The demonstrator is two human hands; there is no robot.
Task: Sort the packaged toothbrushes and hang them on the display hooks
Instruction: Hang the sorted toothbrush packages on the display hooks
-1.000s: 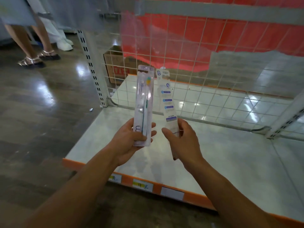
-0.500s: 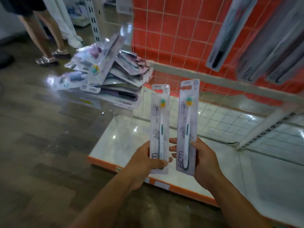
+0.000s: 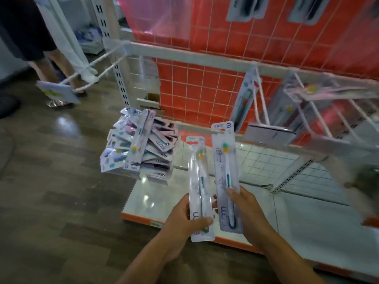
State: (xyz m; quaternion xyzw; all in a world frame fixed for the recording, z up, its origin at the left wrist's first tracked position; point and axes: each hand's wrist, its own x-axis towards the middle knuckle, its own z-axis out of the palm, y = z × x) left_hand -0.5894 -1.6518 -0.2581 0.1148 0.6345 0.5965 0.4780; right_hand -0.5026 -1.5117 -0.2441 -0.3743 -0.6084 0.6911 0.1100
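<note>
- Left hand (image 3: 185, 219): thumb across the front of one packaged toothbrush (image 3: 200, 187), fingers behind; pack gripped at its lower end, upright, tilted slightly left.
- Right hand (image 3: 245, 210): thumb on the front of a second packaged toothbrush (image 3: 225, 175), gripped by its lower half, upright, top reaching higher than the left pack.
- Packs side by side, just apart, both over the front edge of the white base shelf (image 3: 307, 220). Each shows a teal handle and a yellow-green head.
- Pile of packaged toothbrushes (image 3: 141, 148) at the shelf's left rear corner, stacked crosswise.
- Display hooks (image 3: 262, 105) on the rail to the right; one pack (image 3: 244, 99) hangs at the rail end of a hook.
- Empty hook (image 3: 90, 72) at upper left, carrying a label plate.
- Red wire grid panel (image 3: 205, 83) behind.
- Another person's legs (image 3: 51, 64) at far left.
</note>
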